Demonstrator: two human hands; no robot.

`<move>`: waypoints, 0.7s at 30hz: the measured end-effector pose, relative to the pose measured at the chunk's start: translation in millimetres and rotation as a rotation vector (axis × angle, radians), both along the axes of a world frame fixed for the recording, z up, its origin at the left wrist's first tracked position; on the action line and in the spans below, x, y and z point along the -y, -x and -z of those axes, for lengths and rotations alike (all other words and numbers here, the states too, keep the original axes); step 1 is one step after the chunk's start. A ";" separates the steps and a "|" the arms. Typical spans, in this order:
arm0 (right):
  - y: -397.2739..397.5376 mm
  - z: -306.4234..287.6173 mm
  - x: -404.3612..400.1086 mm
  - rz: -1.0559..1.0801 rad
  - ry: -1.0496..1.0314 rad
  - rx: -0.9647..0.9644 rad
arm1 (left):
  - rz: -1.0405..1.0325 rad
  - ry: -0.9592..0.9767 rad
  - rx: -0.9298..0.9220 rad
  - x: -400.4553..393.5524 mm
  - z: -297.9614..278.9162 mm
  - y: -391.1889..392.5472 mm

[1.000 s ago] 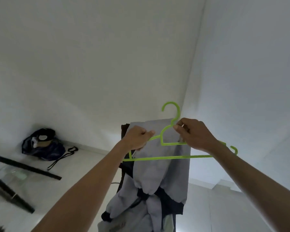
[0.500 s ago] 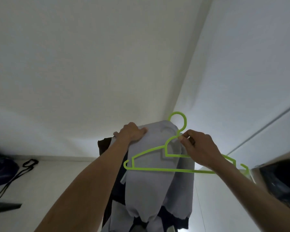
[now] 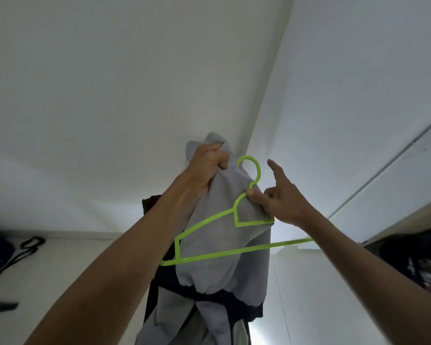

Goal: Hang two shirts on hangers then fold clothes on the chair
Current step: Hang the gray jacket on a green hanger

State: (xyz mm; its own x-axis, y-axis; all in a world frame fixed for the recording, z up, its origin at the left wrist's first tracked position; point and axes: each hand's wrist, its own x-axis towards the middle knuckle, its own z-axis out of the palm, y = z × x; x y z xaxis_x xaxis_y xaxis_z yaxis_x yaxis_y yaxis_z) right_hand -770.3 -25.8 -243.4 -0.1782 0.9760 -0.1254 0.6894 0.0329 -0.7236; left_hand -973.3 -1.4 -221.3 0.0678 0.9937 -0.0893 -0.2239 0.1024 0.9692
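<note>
Against the white wall corner: both arms reach up and forward.
Shirt: grey fabric shirt with dark trim (image 3: 224,255), hanging bunched at centre frame, behind the hanger.
Hanger: bright green plastic hanger (image 3: 237,221), tilted, in front of the shirt.
Left hand (image 3: 205,168): fist clenched on the shirt's top.
Right hand (image 3: 283,197): pinches the hanger's neck, index finger extended.

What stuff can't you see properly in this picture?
Head view:
- Green hanger: its right end is hidden behind the right hand and arm.
- Grey shirt: the bottom is cut off by the lower edge.
- Dark things at far right: cut off by the edge, too dim to name.
</note>
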 end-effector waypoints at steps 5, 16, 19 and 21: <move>1.5 -53.0 49.3 -0.194 0.101 -0.321 | -0.068 -0.115 0.064 73.0 -68.8 -8.8; -37.6 -130.6 188.4 -0.381 -0.120 -0.442 | -0.232 -0.231 0.155 256.2 -160.5 -62.3; -58.1 -151.4 212.1 -0.368 -0.166 -0.503 | -0.205 -0.198 0.078 295.9 -169.8 -64.7; -67.5 -163.8 223.9 -0.370 -0.204 -0.503 | -0.163 -0.164 0.028 315.6 -172.8 -55.2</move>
